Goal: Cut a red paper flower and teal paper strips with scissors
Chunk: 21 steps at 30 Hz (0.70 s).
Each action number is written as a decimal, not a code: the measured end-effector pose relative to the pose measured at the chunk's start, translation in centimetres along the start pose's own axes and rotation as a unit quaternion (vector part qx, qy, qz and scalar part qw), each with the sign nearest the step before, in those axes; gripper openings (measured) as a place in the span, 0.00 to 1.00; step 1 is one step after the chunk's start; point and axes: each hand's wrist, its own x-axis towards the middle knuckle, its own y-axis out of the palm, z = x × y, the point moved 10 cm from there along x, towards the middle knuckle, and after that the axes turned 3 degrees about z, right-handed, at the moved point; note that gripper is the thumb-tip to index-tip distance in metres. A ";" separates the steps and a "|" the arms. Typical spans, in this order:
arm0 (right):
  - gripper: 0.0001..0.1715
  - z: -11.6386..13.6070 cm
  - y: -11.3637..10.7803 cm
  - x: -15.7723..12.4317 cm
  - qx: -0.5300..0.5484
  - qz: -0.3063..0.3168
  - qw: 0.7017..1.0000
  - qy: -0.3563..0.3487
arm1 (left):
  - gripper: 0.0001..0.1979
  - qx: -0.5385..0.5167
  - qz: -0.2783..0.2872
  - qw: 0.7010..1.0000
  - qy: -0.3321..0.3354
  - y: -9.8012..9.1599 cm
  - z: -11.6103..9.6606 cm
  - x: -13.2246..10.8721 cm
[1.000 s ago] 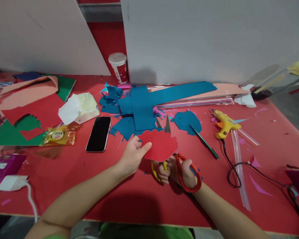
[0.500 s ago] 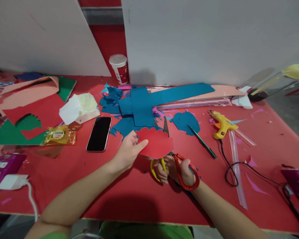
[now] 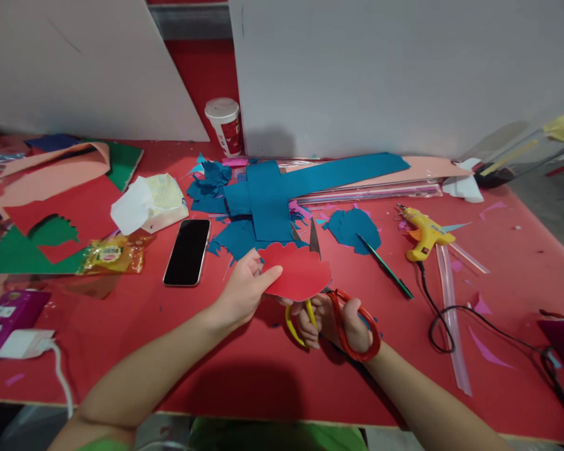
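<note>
A red paper cutout (image 3: 297, 273) with a scalloped top edge is pinched at its left side by my left hand (image 3: 245, 287). My right hand (image 3: 326, 322) grips scissors (image 3: 350, 341) with one red and one yellow handle loop. The scissors' blades run behind the red cutout, and two tips stand apart above its top edge. Just beyond lies a blue paper cross shape (image 3: 271, 200) over crumpled and cut blue scraps. A rounded blue paper piece (image 3: 350, 229) rests to the right, with a green pencil (image 3: 384, 265) partly on it.
A yellow glue gun (image 3: 425, 233) with a black cord lies right. To the left are a phone (image 3: 187, 253), a white crumpled packet (image 3: 150, 203) and coloured sheets (image 3: 70, 207). A lidded paper cup (image 3: 224, 125) stands at the back by white boards (image 3: 404, 75).
Both hands, the red cutout and the scissors appear slightly further right. The view has shifted a little; both grips stay the same.
</note>
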 end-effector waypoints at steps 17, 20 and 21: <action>0.36 -0.4 -0.1 0.1 0.019 -0.014 1.000 -0.003 | 0.17 -0.062 -0.017 0.997 -0.044 0.3 1.7 -0.2; 0.35 -0.5 -0.2 0.0 0.025 -0.012 1.000 0.000 | 0.17 -0.071 -0.020 0.996 -0.055 0.2 2.1 -0.2; 0.35 -0.5 -0.2 0.0 0.026 -0.012 1.000 0.003 | 0.17 -0.074 -0.021 0.995 -0.058 0.2 2.3 -0.2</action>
